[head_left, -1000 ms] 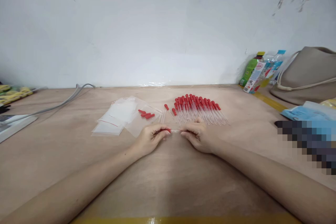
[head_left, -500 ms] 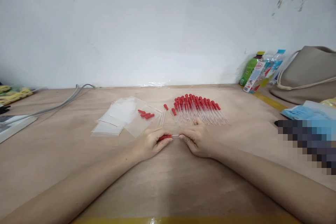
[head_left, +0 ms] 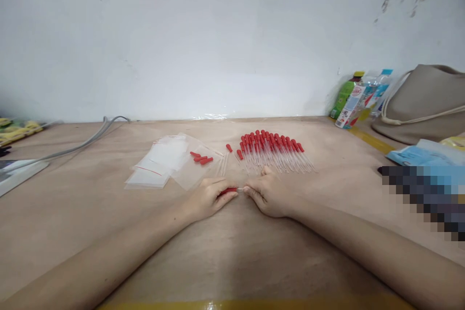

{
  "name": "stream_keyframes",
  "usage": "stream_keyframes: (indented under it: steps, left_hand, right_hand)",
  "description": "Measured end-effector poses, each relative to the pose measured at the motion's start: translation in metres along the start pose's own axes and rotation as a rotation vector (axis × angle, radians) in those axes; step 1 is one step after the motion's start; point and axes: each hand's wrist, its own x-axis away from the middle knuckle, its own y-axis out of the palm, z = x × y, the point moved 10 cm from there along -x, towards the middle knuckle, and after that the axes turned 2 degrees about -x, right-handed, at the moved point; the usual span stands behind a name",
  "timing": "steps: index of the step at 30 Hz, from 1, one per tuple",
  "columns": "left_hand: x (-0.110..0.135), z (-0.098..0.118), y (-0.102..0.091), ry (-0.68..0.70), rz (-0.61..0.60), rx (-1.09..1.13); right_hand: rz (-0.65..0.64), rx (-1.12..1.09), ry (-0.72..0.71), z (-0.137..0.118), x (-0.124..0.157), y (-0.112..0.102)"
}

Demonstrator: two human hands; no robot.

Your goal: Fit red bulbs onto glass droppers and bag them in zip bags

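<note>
Between thumb and fingers, my left hand [head_left: 210,199] pinches a red rubber bulb [head_left: 228,190]. My right hand [head_left: 271,194] is closed on a thin clear glass tube [head_left: 240,189], whose other end meets the bulb's mouth; most of the tube is hidden by the fingers. Just beyond my right hand lies a pile of droppers [head_left: 269,145] with red bulbs and clear tubes. Several loose red bulbs [head_left: 201,158] rest on a clear plastic bag [head_left: 186,174]. A few bare glass tubes [head_left: 223,164] lie beyond the gap between my hands.
Clear zip bags [head_left: 154,162] are stacked on the left of the wooden table [head_left: 181,261]. A grey cable [head_left: 87,143] runs along the far left. Bottles [head_left: 350,99], a grey drawstring bag [head_left: 425,101] and a blue packet [head_left: 410,155] stand or lie at the right.
My right hand has moved slightly left toward my left hand, and less of the glass tube shows between them. The bulb stays pinched in my left hand.
</note>
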Motion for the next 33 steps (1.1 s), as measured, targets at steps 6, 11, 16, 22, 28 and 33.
stream_keyframes:
  steps: [6,11,16,22,28,33]
  left_hand:
    - [-0.003,0.004,-0.012,0.066,0.116,-0.02]
    - [0.0,-0.011,-0.037,-0.044,0.317,-0.167]
    - [0.003,-0.03,-0.05,-0.205,0.394,-0.301]
    - [0.007,-0.035,-0.053,-0.292,0.379,-0.404]
    - [0.007,-0.036,-0.051,-0.325,0.362,-0.416]
    - [0.008,-0.043,-0.059,-0.361,0.394,-0.389]
  right_hand:
    - [0.019,0.063,-0.039,-0.009,0.0,-0.018]
    - [0.041,0.008,0.132,0.024,-0.005,-0.039]
    - [0.286,-0.05,0.631,0.102,-0.012,-0.068]
    - [0.357,0.033,0.867,0.139,-0.029,-0.058]
    - [0.287,0.079,0.85,0.148,-0.034,-0.038]
    - [0.39,0.127,0.733,0.125,-0.036,-0.045]
